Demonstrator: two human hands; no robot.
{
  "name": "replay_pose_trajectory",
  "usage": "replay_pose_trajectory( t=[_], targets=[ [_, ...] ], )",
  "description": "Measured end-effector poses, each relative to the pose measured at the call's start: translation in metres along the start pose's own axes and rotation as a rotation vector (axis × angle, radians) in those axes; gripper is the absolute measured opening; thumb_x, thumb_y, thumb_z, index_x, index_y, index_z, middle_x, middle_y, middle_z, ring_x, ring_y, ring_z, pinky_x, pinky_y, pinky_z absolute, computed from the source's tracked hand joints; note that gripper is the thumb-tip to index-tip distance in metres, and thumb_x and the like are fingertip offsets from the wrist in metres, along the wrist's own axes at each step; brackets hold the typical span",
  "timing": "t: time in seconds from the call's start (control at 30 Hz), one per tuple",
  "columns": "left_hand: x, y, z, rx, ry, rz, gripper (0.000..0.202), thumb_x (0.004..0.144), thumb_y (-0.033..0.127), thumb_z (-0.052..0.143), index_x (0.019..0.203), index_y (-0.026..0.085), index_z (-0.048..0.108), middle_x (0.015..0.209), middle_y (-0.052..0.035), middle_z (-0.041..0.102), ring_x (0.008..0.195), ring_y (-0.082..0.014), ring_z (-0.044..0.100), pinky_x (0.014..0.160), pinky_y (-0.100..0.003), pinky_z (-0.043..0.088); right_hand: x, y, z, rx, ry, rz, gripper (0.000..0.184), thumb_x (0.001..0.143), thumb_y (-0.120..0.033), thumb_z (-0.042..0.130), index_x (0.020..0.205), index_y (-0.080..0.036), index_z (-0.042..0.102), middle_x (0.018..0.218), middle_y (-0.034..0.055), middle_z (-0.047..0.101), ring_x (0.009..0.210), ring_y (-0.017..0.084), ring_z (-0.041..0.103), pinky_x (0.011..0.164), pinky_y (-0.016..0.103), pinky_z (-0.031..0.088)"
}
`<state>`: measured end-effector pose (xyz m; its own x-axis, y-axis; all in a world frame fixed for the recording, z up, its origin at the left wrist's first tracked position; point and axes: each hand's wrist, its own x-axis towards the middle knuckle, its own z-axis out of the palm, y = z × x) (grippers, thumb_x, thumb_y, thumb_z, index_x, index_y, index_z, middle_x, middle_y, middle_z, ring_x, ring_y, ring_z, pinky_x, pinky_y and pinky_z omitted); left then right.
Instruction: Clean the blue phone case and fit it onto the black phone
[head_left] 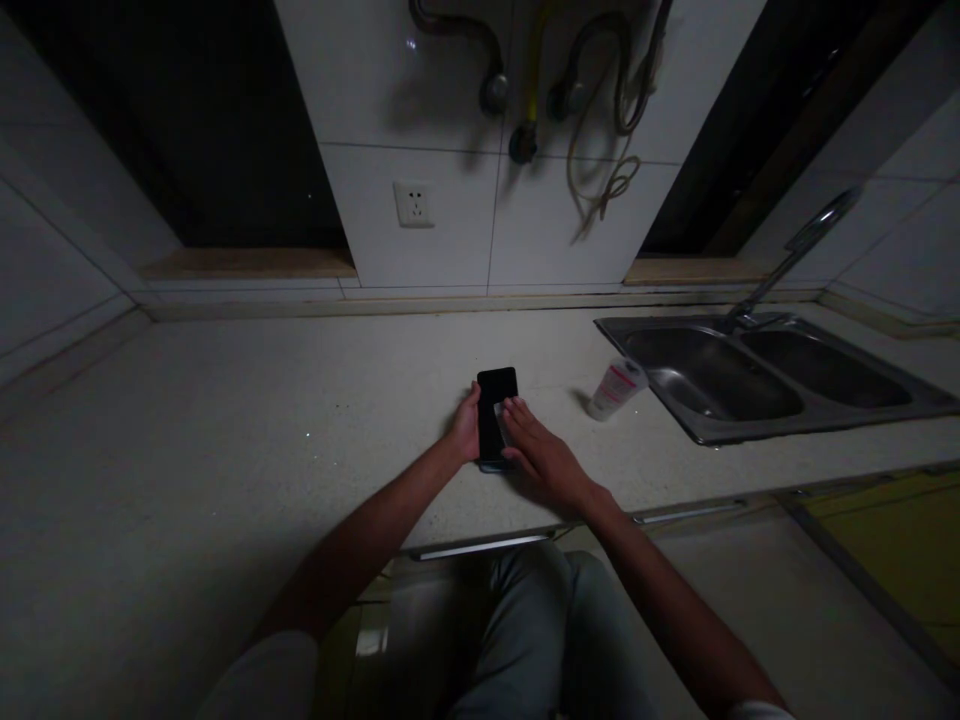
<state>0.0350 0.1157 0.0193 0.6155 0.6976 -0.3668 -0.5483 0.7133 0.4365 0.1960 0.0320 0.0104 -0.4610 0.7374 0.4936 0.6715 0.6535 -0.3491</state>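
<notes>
A black smartphone (491, 400) lies screen up on the pale countertop, with its screen dark. My left hand (466, 428) grips its left edge, the thumb along the side. Over the right part of the screen, my right hand (544, 452) presses a small white wipe (502, 425) flat against the glass with its fingers together. Most of the wipe is hidden under those fingers; whether it is paper or cloth I cannot tell. To the right of my right hand, a clear plastic cup (616, 390) with pink print stands on the counter.
A double-bowl steel sink (686, 425) with a tall faucet (787, 250) is set into the counter (225, 420) at the right. Behind, the tiled wall carries a socket (413, 205), pipes and a hanging cord (600, 190). A drawer handle (484, 547) runs below the front edge. The light is dim.
</notes>
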Motion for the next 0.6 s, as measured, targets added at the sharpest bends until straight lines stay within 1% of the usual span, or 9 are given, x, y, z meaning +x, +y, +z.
replay_pose_trajectory(
  t=[0.07,0.17,0.3,0.43,0.53,0.6],
  targets=[
    [0.001,-0.001,0.0,-0.023,0.013,0.044,0.061,0.098,0.061,0.037,0.106,0.011,0.071,0.088,-0.0132,0.076,0.081,-0.0253,0.072,0.086,-0.038,0.053,0.008,-0.002,0.004,0.07,0.038,0.046,0.067,0.105,-0.039,0.043,0.162,-0.026,0.01,0.168,0.008,0.016,0.155,0.025,0.013,0.124,0.053,0.03],
    [0.002,-0.002,0.0,-0.024,0.025,0.088,0.06,0.098,0.061,0.039,0.103,0.012,0.073,0.086,-0.0124,0.076,0.078,-0.024,0.072,0.084,-0.036,0.054,0.02,-0.005,0.008,0.187,0.09,0.096,0.068,0.105,-0.043,0.042,0.162,-0.03,0.006,0.169,0.0046,0.011,0.156,0.024,0.009,0.125,0.054,0.023],
    [0.001,-0.003,0.004,0.017,0.065,0.102,0.058,0.099,0.06,0.041,0.109,0.012,0.074,0.088,-0.0118,0.077,0.076,-0.0227,0.072,0.082,-0.035,0.054,0.031,-0.006,0.008,0.29,0.144,0.135,0.068,0.104,-0.047,0.042,0.162,-0.034,0.008,0.169,0.0015,0.011,0.156,0.023,0.007,0.127,0.054,0.018],
    [-0.003,-0.005,0.009,0.036,0.06,0.12,0.058,0.099,0.059,0.043,0.118,0.012,0.072,0.098,-0.0132,0.077,0.085,-0.0241,0.073,0.086,-0.036,0.055,0.037,-0.006,0.007,0.333,0.177,0.161,0.065,0.105,-0.048,0.039,0.162,-0.033,0.012,0.169,0.001,0.012,0.156,0.023,0.009,0.127,0.053,0.015],
    [-0.005,-0.007,0.012,0.038,0.08,0.15,0.059,0.099,0.06,0.042,0.118,0.013,0.072,0.098,-0.0128,0.077,0.088,-0.0241,0.073,0.088,-0.036,0.055,0.036,-0.01,0.009,0.348,0.192,0.187,0.065,0.104,-0.05,0.039,0.162,-0.033,0.014,0.169,0.001,0.013,0.156,0.023,0.009,0.127,0.052,0.015],
    [-0.006,-0.007,0.013,0.035,0.099,0.139,0.062,0.099,0.062,0.039,0.115,0.012,0.073,0.095,-0.0133,0.078,0.088,-0.0249,0.073,0.088,-0.036,0.056,0.031,-0.015,0.012,0.365,0.203,0.216,0.068,0.103,-0.05,0.042,0.162,-0.033,0.012,0.17,0.0012,0.011,0.156,0.023,0.009,0.127,0.052,0.016]
  ],
)
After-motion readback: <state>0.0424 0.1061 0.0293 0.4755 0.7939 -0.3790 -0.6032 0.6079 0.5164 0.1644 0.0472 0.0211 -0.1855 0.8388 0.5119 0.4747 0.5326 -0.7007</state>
